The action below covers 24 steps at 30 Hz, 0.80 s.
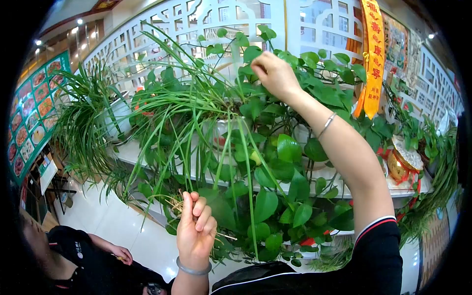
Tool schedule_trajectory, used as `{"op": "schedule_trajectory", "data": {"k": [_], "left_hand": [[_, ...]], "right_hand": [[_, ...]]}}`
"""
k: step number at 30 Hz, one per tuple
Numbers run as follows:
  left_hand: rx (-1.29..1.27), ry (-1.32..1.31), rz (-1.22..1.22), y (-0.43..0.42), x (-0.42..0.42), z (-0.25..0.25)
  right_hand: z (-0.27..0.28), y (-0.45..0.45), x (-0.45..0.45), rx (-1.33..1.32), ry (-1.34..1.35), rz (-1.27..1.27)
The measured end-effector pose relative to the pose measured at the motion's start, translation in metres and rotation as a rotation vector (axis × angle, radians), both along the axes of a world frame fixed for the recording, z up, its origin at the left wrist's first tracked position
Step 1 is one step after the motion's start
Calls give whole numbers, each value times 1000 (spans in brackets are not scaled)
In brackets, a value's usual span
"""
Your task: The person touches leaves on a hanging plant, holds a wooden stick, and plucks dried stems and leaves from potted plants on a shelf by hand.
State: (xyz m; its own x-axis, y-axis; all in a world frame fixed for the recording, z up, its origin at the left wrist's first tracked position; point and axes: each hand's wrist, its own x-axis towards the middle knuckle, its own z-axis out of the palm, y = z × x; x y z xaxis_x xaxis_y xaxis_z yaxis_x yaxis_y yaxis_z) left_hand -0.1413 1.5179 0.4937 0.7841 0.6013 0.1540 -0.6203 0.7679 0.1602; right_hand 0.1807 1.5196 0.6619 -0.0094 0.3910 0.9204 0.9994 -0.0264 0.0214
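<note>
My left hand [195,223], low in the middle of the head view, is closed around a small bunch of dry yellowish leaves [173,201]; a few thin ends poke out on both sides. Above and to the right, my right hand [278,76] is raised with curled fingers beside the long blades of a spider plant [211,101]. Whatever those fingers pinch, if anything, is hidden. The spider plant's pot [226,132] is partly covered by its drooping blades. Broad-leaved pothos [287,148] spreads behind and below my right hand.
A white shelf [135,152] carries the plants, with another potted spider plant [118,115] at left. At right are a golden pot [399,164] and an orange ribbon [372,64]. A white lattice screen [162,29] stands behind. Another person [93,260] is at lower left.
</note>
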Motion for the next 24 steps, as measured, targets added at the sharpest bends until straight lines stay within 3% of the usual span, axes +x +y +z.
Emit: {"op": "schedule_trajectory", "data": {"k": [4, 7, 9, 10, 12, 17, 19, 21, 24], "left_hand": [[73, 61, -26, -6, 6, 8], [90, 102, -63, -18, 10, 19], [99, 119, -113, -20, 11, 14], [236, 14, -153, -17, 12, 5], [174, 304, 4, -31, 19, 20], [73, 351, -6, -30, 30, 17], [52, 410, 48, -29, 36, 19], [58, 247, -46, -17, 28, 8], [-84, -40, -211, -6, 29, 10]], "right_hand": [[-2, -27, -71, 104, 100, 394], [-41, -63, -138, -78, -153, 594], [-71, -84, -169, -209, -284, 546], [-79, -96, -178, -341, -363, 501], [-95, -101, -186, -194, -548, 398], [-102, -121, -180, -371, -810, 167], [-108, -117, -172, -340, -786, 250], [-110, -111, -163, -212, -666, 344], [-87, -106, -129, -631, -179, 263]]}}
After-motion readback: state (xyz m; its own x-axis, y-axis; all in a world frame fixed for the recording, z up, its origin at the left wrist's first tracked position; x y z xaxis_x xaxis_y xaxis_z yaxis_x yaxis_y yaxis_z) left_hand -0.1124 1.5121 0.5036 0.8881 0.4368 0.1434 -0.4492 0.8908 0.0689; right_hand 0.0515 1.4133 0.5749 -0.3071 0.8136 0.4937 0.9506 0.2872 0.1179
